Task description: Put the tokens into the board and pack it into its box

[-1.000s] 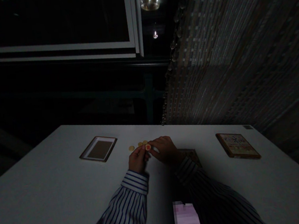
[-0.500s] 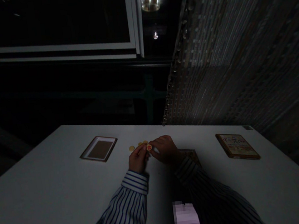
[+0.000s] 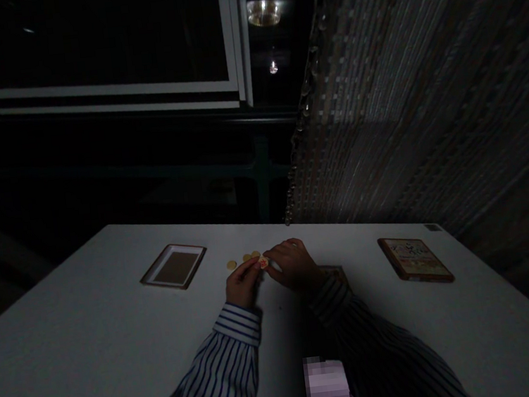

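Between my two hands is a small, pale round disc with a red design (image 3: 263, 262). My left hand (image 3: 243, 284) pinches its left side with thumb and fingertips. The fingers of my right hand (image 3: 295, 265) close on its right side. Just beyond my left hand, a plain yellowish disc (image 3: 231, 265) lies on the white table (image 3: 94, 345), with two more pale discs (image 3: 251, 256) close together beside my fingertips. A brown, patterned flat object (image 3: 334, 272) is partly hidden behind my right wrist.
A shallow open box (image 3: 174, 267) with a brown inside lies on the left of the table. Toward the right edge is a flat box with a printed cover (image 3: 417, 259). A bead-string curtain (image 3: 379, 115) hangs beyond the table, next to a dark window (image 3: 107, 38).
The disc has turned a little between my fingers, so its red face shows at a different angle. Both hands stay nearly in place; the view has shifted slightly.
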`<action>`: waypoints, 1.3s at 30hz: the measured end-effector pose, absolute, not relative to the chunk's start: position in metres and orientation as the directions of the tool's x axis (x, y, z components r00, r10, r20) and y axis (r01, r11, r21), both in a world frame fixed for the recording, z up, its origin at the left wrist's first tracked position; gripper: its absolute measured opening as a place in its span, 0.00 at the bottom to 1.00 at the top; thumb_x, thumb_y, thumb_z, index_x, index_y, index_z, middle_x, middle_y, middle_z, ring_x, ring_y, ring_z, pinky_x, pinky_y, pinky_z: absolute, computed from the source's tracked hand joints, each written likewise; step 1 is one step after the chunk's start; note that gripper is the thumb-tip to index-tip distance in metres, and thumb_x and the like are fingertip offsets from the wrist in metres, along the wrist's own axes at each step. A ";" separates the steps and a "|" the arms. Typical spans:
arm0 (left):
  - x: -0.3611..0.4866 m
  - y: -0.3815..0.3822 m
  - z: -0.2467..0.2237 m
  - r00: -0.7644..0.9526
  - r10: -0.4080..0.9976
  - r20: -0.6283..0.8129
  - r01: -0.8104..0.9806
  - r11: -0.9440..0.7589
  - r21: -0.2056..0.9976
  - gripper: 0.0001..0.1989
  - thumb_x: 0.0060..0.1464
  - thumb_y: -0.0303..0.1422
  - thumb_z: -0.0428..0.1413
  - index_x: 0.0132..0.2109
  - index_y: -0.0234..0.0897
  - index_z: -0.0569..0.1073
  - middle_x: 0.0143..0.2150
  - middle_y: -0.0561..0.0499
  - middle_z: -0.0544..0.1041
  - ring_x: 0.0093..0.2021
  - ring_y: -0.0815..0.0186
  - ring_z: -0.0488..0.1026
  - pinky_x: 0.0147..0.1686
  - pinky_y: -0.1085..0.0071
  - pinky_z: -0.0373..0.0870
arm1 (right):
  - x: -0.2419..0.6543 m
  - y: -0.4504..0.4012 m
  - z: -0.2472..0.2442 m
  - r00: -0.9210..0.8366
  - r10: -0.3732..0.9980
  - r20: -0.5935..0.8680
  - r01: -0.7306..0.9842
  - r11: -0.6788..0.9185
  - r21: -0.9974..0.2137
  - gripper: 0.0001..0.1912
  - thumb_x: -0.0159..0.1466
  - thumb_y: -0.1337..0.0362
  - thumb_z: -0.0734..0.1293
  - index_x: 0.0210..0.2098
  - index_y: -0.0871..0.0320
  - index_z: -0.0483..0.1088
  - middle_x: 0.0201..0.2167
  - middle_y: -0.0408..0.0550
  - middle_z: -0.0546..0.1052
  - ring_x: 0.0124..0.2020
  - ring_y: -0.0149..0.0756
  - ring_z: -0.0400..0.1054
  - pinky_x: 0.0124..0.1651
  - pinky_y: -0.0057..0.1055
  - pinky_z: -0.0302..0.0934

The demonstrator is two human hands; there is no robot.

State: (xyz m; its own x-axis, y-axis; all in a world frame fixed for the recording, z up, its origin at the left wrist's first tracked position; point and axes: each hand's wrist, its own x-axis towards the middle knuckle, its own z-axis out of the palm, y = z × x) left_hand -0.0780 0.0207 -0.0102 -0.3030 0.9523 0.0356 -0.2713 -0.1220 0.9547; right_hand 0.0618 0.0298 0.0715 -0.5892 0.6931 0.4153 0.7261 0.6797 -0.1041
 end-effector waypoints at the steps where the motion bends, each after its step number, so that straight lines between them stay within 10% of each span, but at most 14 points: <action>1: -0.078 0.020 -0.010 -0.301 0.953 0.032 -0.276 -0.120 0.954 0.16 0.37 0.37 0.61 0.36 0.34 0.76 0.35 0.47 0.77 0.31 0.66 0.72 0.29 0.74 0.68 | 0.063 0.030 0.073 -0.590 0.695 0.412 0.726 0.679 -0.105 0.13 0.60 0.59 0.59 0.42 0.56 0.68 0.36 0.47 0.74 0.41 0.35 0.63 0.49 0.36 0.44; 39: -0.029 0.003 0.013 -0.232 0.971 -0.058 -0.286 -0.011 0.958 0.16 0.37 0.38 0.61 0.36 0.35 0.76 0.34 0.47 0.77 0.32 0.68 0.71 0.32 0.74 0.67 | 0.131 0.025 0.067 -0.528 0.755 0.389 0.760 0.625 -0.181 0.13 0.57 0.62 0.63 0.41 0.56 0.69 0.37 0.46 0.76 0.40 0.35 0.67 0.48 0.34 0.50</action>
